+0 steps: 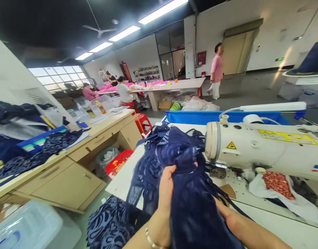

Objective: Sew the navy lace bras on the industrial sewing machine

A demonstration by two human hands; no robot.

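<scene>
A navy garment of sheer, thin fabric [192, 207] hangs between my hands in front of me, bunched at its upper end. My left hand [166, 190], with a bracelet at the wrist, is closed on its left side, thumb on top and most fingers hidden behind the cloth. Along the right edge, my right hand [227, 216] grips the same garment, its fingers covered by fabric. Beyond my hands a heap of similar navy pieces with straps [145, 166] lies on the white sewing table [119, 186]. To the right stands a white sewing machine [236, 145], its needle area close to the cloth.
A bag with coppery-red contents [278, 185] lies beneath the machine arm. Patterned navy fabric [107, 221] hangs low at left, near a clear plastic bin [36, 221]. A wooden desk [62, 180] stands left, a blue bin [190, 117] behind the machine. People sit and stand farther back.
</scene>
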